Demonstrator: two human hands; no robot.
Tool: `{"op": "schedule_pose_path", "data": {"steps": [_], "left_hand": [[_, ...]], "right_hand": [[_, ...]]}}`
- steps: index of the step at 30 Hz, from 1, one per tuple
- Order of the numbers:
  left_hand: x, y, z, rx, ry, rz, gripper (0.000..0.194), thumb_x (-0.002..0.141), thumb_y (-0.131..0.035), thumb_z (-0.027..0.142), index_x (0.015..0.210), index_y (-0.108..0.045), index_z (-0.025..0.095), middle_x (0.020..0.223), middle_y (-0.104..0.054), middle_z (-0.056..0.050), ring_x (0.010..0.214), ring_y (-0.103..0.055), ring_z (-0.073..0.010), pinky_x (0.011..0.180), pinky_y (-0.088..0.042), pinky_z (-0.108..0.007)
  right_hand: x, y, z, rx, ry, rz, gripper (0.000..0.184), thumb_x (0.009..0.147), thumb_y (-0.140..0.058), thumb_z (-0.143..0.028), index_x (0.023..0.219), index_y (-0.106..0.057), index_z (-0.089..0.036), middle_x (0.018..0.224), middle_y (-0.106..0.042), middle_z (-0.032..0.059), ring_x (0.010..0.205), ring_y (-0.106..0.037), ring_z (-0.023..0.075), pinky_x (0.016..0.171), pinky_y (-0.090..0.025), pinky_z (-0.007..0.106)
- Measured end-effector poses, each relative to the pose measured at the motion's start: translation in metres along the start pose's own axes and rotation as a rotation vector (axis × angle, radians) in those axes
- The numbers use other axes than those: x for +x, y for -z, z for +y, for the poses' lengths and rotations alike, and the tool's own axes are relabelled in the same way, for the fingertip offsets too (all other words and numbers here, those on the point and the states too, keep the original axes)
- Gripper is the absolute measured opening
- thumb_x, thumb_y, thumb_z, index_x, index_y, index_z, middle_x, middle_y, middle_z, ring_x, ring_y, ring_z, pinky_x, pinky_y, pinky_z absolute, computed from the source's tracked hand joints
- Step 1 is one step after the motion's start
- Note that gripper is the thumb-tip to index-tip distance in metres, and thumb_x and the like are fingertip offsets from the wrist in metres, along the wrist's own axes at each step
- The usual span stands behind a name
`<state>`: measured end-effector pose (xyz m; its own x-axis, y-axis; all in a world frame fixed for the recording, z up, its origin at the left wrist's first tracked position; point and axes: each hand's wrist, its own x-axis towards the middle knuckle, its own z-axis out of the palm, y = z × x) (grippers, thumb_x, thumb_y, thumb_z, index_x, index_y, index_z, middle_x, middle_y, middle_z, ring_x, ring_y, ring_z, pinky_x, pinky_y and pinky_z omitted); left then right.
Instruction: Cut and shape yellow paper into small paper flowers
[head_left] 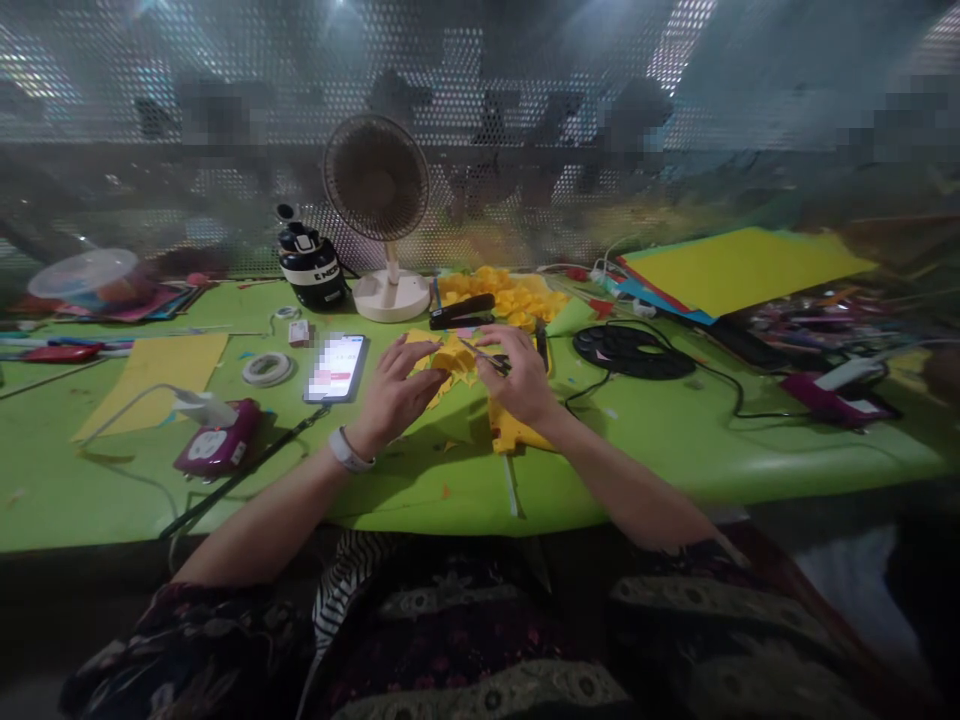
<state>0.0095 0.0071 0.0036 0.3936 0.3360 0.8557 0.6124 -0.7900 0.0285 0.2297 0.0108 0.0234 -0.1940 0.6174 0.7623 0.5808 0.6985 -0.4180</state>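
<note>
My left hand is at the middle of the table, its fingertips curved around the edge of a curled piece of yellow paper. Opposite it, my right hand grips a slim metal tool that looks like small scissors, its tip pointing at the yellow paper. The tool's handles are partly hidden by the fingers. Yellow scraps lie beneath both hands. Beside my right wrist is a flat yellow object. Just behind the hands lies a black stapler, in front of a pile of yellow paper flowers.
Left of my hands lie a lit phone, a tape roll and a purple plug adapter. A white fan and black bottle stand behind. Rightward are a black cable reel and coloured paper sheets.
</note>
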Motion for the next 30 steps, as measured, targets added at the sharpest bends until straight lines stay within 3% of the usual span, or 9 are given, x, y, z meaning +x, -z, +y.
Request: {"op": "schedule_pose_path", "data": {"steps": [4,8,12,20,26,30], "left_hand": [[-0.001,0.001,-0.004,0.004,-0.003,-0.001,0.008,0.088,-0.068,0.024,0.095,-0.071,0.027,0.126,-0.067,-0.004,0.117,-0.062,-0.0222,0.109,-0.044,-0.053],[-0.001,0.000,-0.007,-0.030,0.017,-0.004,0.011,0.087,-0.068,0.022,0.096,-0.071,0.028,0.126,-0.066,-0.004,0.120,-0.061,-0.0227,0.108,-0.044,-0.052],[0.001,0.000,-0.006,-0.111,0.050,0.047,0.020,0.089,-0.064,0.017,0.106,-0.069,0.024,0.124,-0.065,-0.009,0.117,-0.062,-0.0228,0.104,-0.048,-0.048],[0.006,0.005,0.002,-0.281,0.309,0.007,0.030,0.089,-0.064,0.027,0.118,-0.063,0.018,0.115,-0.070,-0.011,0.108,-0.065,-0.0215,0.094,-0.054,-0.039],[0.003,-0.003,-0.002,-0.289,0.335,-0.093,0.016,0.089,-0.064,0.031,0.095,-0.069,0.017,0.097,-0.074,-0.010,0.092,-0.069,-0.0217,0.081,-0.057,-0.036],[0.000,-0.007,-0.004,-0.318,0.333,-0.128,0.011,0.088,-0.062,0.026,0.084,-0.069,0.019,0.086,-0.074,-0.009,0.080,-0.069,-0.0204,0.072,-0.056,-0.034]], "right_hand": [[0.001,-0.003,0.004,0.124,-0.212,-0.140,0.019,0.084,-0.060,-0.031,0.098,-0.065,-0.019,0.106,-0.072,0.0094,0.100,-0.067,0.0246,0.091,-0.051,0.040],[0.000,-0.005,0.007,0.186,-0.264,-0.203,0.012,0.083,-0.062,-0.030,0.086,-0.068,-0.020,0.095,-0.074,0.0059,0.093,-0.068,0.0223,0.088,-0.052,0.037],[-0.001,-0.005,0.010,0.154,-0.215,-0.136,0.013,0.085,-0.060,-0.028,0.090,-0.070,-0.020,0.096,-0.074,0.0064,0.093,-0.068,0.0223,0.087,-0.052,0.037],[-0.001,-0.006,0.014,0.014,0.050,-0.110,0.014,0.092,-0.058,-0.026,0.092,-0.071,-0.021,0.096,-0.075,0.0079,0.095,-0.068,0.0234,0.088,-0.051,0.039],[-0.002,-0.008,0.011,-0.053,0.159,-0.144,0.016,0.095,-0.056,-0.026,0.095,-0.072,-0.022,0.098,-0.076,0.0072,0.096,-0.068,0.0223,0.088,-0.050,0.039],[-0.005,-0.011,0.012,-0.083,0.146,-0.161,0.016,0.094,-0.056,-0.026,0.097,-0.071,-0.021,0.099,-0.075,0.0080,0.096,-0.067,0.0235,0.088,-0.049,0.039]]}}
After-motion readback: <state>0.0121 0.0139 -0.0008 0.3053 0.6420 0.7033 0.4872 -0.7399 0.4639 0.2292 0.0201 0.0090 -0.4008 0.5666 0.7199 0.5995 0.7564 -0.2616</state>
